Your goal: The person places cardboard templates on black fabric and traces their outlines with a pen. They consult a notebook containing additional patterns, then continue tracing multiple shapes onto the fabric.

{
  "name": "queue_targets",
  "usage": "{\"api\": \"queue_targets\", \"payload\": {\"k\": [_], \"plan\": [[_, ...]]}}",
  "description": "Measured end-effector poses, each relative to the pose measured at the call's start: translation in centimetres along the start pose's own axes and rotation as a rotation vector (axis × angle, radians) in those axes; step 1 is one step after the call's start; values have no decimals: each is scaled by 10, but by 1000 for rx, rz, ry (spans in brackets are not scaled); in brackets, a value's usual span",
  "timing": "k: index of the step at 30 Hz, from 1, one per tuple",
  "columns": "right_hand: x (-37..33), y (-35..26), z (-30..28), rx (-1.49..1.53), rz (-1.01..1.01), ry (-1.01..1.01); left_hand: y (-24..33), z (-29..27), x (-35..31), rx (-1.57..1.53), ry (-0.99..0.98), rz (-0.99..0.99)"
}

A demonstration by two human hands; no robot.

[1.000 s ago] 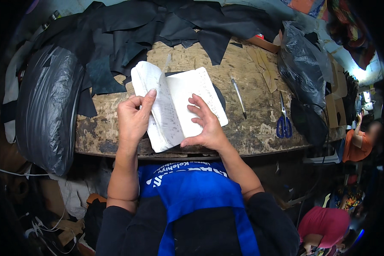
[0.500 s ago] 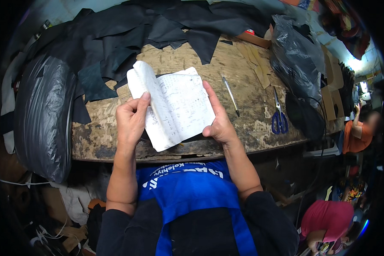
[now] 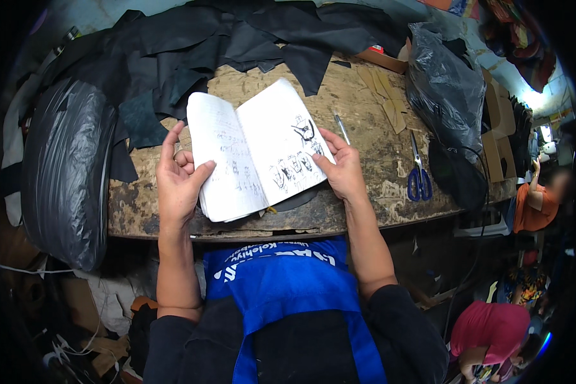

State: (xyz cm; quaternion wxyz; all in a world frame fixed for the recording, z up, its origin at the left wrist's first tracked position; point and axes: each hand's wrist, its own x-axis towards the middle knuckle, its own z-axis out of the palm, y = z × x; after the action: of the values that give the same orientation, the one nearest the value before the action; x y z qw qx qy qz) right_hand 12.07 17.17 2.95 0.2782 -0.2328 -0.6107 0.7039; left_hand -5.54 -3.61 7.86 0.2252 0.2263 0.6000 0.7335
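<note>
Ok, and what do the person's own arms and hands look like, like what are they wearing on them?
The left hand and right hand are both ungloved, with five-fingered, ordinary shapes. The forearms are bare, with no watch visible at either wrist. Above them come dark, short sleeves, ending around the elbows. No cables show on the arms.

**Open white paper notebook (image 3: 259,147) over front of worn wooden table (image 3: 379,182)**

Right of the notebook lie a slim silver pen (image 3: 342,129), then blue-handled metal scissors (image 3: 418,168). Black leather-like sheets (image 3: 185,35) spread behind; a bulging black plastic bag (image 3: 67,173) sits left.
</note>
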Motion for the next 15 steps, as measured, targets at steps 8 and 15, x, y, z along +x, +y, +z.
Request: {"api": "queue_targets", "payload": {"k": [8, 15], "plan": [[-1, 18, 2, -150, 2, 88, -27, 28, 18, -374, 60, -63], [-8, 19, -4, 133, -16, 59, -40, 17, 14, -378, 52, -99]]}}
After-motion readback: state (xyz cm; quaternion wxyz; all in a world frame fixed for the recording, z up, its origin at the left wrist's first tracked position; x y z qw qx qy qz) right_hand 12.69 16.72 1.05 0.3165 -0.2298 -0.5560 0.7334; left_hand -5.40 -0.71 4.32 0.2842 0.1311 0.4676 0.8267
